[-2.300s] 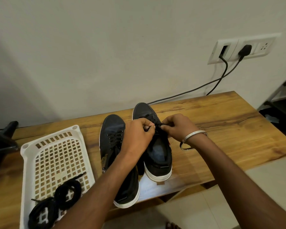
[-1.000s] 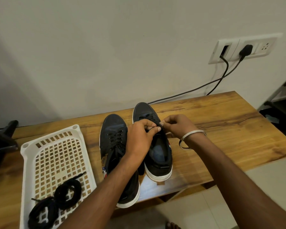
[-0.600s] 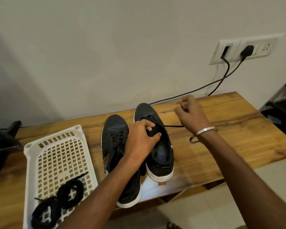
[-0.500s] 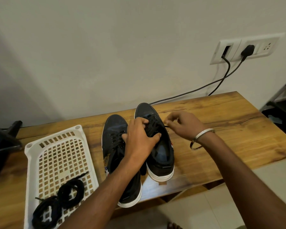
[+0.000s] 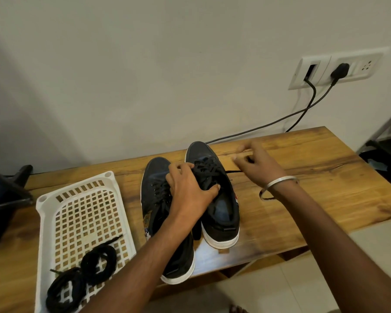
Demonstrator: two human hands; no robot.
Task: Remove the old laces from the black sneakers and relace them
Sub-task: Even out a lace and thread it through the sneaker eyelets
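A left hand (image 5: 190, 190) grips the laced tongue of the right sneaker (image 5: 215, 193), while the blurred right hand (image 5: 255, 164) pinches its lace (image 5: 234, 172) beside it. Both black, white-soled sneakers stand side by side on the tabletop (image 5: 314, 184), the left sneaker (image 5: 158, 199) near a basket (image 5: 77, 213).

One head-worn wide-angle view looks forward and down, close over the wooden table (image 5: 325, 184).

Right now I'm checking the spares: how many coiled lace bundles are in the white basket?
2. One coiled lace bundle lies in the white basket's near corner, the other bundle just beyond, touching it.
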